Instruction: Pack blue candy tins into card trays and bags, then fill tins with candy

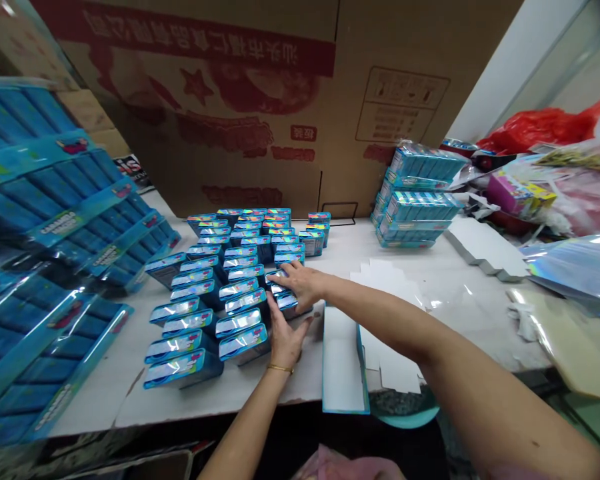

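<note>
Small blue boxes with shiny printed tops stand upright in rows on the white tabletop. My right hand reaches over the nearest part of the right row, its fingers curled on the tops of a few boxes. My left hand, with a thin gold bracelet at the wrist, grips the same boxes from the near side, index finger along their left and thumb out to the right. Their lower parts are hidden by my hands. Just right of my hands lies an open blue tray with a white inside.
Plastic-wrapped packs of blue boxes are stacked at left; more wrapped packs stand at back right. A large cardboard carton rises behind. White cut card sheets lie under my right forearm. Red plastic bags sit far right.
</note>
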Tool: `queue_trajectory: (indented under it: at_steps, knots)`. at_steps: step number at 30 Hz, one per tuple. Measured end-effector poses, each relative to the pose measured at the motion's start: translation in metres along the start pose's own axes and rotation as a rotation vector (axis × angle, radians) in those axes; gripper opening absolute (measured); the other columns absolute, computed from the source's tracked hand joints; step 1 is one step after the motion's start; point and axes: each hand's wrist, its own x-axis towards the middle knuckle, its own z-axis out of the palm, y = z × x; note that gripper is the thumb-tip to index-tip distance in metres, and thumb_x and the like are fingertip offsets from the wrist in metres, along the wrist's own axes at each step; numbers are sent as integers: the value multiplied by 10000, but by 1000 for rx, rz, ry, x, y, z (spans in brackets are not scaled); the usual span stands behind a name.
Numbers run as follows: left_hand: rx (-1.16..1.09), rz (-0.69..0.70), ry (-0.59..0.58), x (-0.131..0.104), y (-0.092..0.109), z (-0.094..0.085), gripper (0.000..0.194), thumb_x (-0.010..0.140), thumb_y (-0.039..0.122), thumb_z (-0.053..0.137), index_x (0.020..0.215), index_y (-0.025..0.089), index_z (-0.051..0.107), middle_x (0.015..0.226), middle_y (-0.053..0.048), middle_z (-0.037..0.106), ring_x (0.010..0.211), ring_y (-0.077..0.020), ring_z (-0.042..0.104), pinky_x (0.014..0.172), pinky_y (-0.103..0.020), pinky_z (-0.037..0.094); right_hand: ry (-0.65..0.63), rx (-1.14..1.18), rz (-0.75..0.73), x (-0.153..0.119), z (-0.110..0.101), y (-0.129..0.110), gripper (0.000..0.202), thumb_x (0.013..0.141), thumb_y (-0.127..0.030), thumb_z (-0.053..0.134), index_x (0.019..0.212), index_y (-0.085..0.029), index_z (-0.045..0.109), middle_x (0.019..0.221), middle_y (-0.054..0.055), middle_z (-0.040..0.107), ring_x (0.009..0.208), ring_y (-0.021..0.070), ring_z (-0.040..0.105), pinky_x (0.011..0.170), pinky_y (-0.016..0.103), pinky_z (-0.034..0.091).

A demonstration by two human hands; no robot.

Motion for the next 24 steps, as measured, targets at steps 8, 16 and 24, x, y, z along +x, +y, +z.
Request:
queue_trajectory:
  at_steps: [8, 16, 24]
  knots:
    - [60, 48, 26, -33, 8, -14, 1157, 522, 348, 724, 1349, 201, -72, 1420, -154, 94, 1289, -286, 150, 1029, -445, 199, 31, 342, -139, -46, 11, -25, 1023, 464, -386, 731, 1340, -222, 227, 1337, 140, 229, 1202, 348, 206, 941, 474, 259]
    - [89, 135, 59, -37, -19, -11, 1079, 559, 356, 711, 1351, 217, -9, 1406, -162, 124, 1288, -279, 156, 1017, -466, 216, 577, 1454, 360, -56, 68, -53, 770, 718, -562, 481, 1353, -234, 194, 1357, 22, 311, 1239, 221, 282, 1027, 386, 193]
    - [4, 464, -80, -41, 35, 0, 1071, 534, 338, 727, 1354, 231, 46, 1398, -130, 158, 1272, -298, 192, 1023, -457, 237, 1076, 1714, 318, -112, 39, -78, 552, 768, -429, 496, 1275, -255, 365, 1261, -8, 452, 1150, 191, 416, 990, 354, 293]
